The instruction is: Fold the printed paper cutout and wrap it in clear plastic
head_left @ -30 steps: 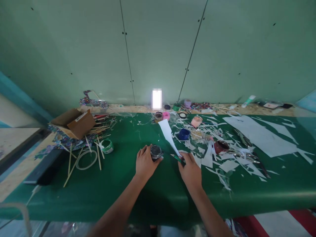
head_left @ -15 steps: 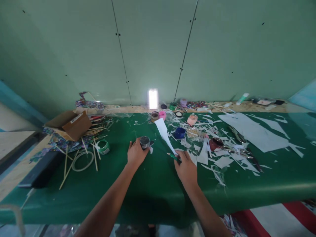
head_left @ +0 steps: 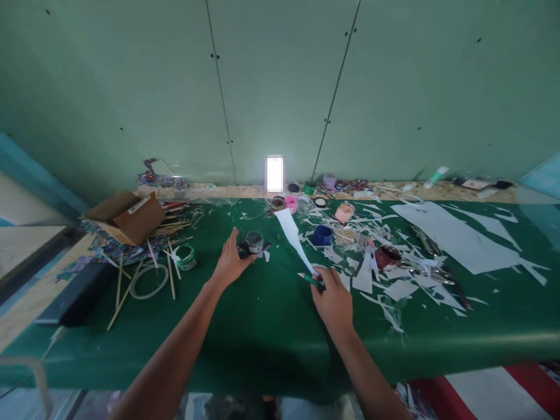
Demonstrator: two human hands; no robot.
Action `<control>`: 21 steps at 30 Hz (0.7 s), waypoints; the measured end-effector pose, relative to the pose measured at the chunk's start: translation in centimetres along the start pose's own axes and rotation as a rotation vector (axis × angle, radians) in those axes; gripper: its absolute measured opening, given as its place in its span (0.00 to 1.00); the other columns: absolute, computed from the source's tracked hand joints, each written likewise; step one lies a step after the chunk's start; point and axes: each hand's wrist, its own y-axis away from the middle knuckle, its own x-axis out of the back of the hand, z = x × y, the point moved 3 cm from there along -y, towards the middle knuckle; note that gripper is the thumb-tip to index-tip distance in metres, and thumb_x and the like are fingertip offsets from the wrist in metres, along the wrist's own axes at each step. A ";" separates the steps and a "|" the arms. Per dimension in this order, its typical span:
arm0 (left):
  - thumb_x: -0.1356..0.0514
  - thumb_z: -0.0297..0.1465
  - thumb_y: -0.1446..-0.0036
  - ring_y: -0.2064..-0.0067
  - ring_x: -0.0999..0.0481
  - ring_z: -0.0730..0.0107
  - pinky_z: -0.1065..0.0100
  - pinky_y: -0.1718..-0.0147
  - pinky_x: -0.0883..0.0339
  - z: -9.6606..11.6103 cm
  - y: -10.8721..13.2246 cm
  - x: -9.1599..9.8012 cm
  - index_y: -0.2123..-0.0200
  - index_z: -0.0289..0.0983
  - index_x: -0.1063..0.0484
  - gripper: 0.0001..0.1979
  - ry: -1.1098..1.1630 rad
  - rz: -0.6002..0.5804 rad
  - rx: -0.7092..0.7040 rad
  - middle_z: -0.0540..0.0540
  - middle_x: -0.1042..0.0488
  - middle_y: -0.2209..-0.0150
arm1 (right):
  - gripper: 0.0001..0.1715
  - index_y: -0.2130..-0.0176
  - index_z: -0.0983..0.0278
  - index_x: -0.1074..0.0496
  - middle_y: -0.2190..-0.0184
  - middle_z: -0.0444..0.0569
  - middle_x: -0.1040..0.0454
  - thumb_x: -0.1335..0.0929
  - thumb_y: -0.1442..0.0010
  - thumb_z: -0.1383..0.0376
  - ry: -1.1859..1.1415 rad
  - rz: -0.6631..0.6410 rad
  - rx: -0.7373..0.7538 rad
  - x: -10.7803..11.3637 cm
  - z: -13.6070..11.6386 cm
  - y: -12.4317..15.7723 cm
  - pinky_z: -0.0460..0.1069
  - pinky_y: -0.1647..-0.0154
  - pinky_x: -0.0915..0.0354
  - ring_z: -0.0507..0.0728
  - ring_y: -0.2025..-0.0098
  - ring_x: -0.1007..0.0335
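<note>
My left hand (head_left: 231, 261) is open beside a small jar of dark grey paint (head_left: 254, 242), its fingers spread and the thumb close to the jar's base. The jar stands upright on or against a flat black piece (head_left: 268, 246) whose shape I cannot make out. My right hand (head_left: 335, 300) is closed round a green pencil (head_left: 310, 279), its pale tip pointing left. The same hand pinches the lower end of a curved white paper strip (head_left: 294, 236), which reaches up and away toward the pink jar (head_left: 290, 203).
Paper scraps lie thick on the right around a blue paint jar (head_left: 322, 235), a dark red jar (head_left: 387, 256) and scissors. A large paper sheet (head_left: 455, 236) is beyond. On the left are a cardboard box (head_left: 139, 219), sticks, a green jar (head_left: 185, 258) and a tape ring.
My left hand has let go of the dark grey jar and drawn back to the left, its fingers spreading. The right hand still holds the pencil and paper strip. The view has shifted slightly.
</note>
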 end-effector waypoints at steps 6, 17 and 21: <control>0.48 0.32 0.43 0.55 0.24 0.64 0.62 0.59 0.29 -1.9 2.4 2.6 0.46 0.38 0.38 0.20 0.082 0.113 0.051 0.40 0.27 0.51 | 0.13 0.58 0.62 0.29 0.63 0.50 0.26 0.40 0.38 0.65 -0.018 0.047 -0.009 0.2 -0.3 0.1 0.44 0.77 0.39 0.53 0.69 0.28; 0.47 0.30 0.42 0.53 0.27 0.61 0.59 0.57 0.31 2.6 6.4 3.1 0.57 0.41 0.34 0.10 0.119 0.375 -0.096 0.43 0.29 0.55 | 0.19 0.59 0.58 0.25 0.67 0.47 0.28 0.39 0.44 0.73 0.017 0.001 0.229 1.8 -1.8 2.3 0.43 0.76 0.39 0.50 0.73 0.30; 0.48 0.29 0.41 0.51 0.29 0.61 0.58 0.57 0.31 5.2 12.5 6.0 0.63 0.41 0.35 0.03 0.177 0.539 -0.225 0.43 0.31 0.57 | 0.28 0.57 0.56 0.25 0.68 0.46 0.29 0.38 0.51 0.79 0.116 -0.222 0.484 2.2 -2.8 4.9 0.43 0.75 0.39 0.50 0.74 0.31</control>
